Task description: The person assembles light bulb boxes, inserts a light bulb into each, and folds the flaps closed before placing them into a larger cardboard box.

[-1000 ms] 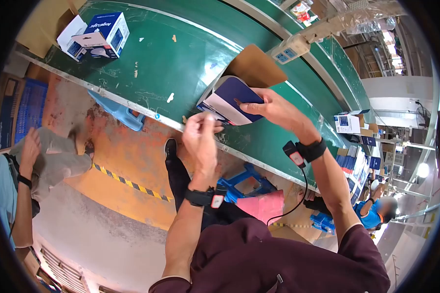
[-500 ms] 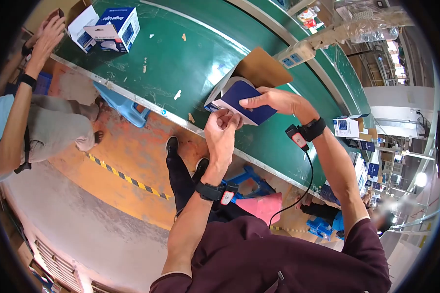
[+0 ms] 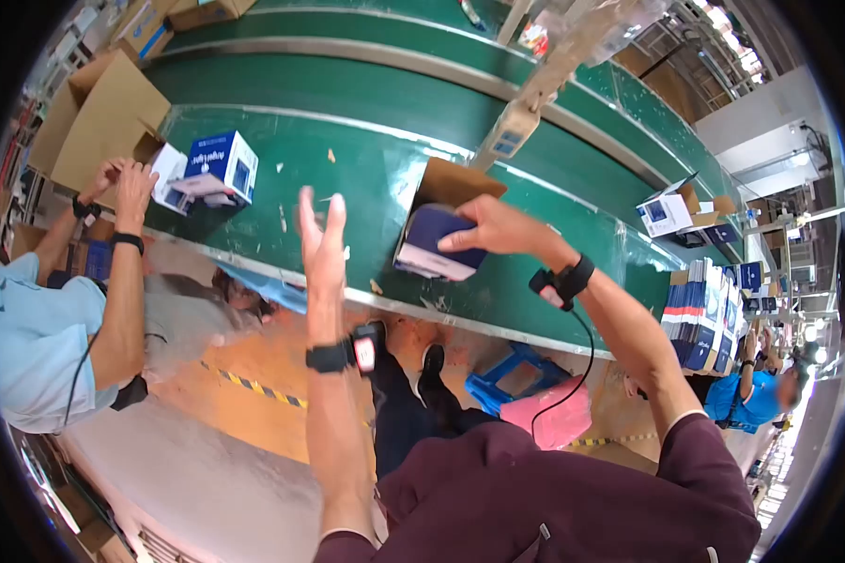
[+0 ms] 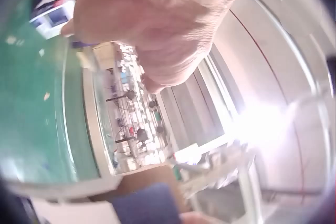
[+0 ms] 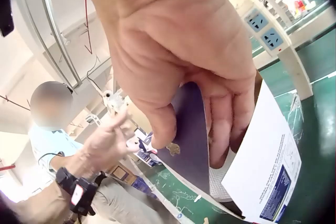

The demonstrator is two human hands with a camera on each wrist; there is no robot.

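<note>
A blue-and-white box (image 3: pixel 431 260) with a raised brown flap stands on the green table, tilted in the head view. My right hand (image 3: pixel 502 228) grips its blue flap, thumb outside; in the right wrist view the fingers of this hand (image 5: pixel 184 40) reach behind the blue flap (image 5: pixel 192 134), beside a printed white panel (image 5: pixel 265 166). My left hand (image 3: pixel 323 246) is raised left of the box, fingers extended, holding nothing clearly visible. In the left wrist view the left hand (image 4: pixel 152 24) is blurred, apart from the blue flap (image 4: pixel 147 205) at the bottom.
Another blue box (image 3: pixel 221 169) stands at the table's left, near a seated person's hands (image 3: pixel 127 183) and a large carton (image 3: pixel 99 122). A socket strip (image 3: pixel 509 136) hangs behind my box. Stacked flat boxes (image 3: pixel 699 314) lie on the right.
My left hand has left the box's front edge and moved left, its fingers spreading. The right hand still grips the flap. The head view has shifted, and the other person has come further into view.
</note>
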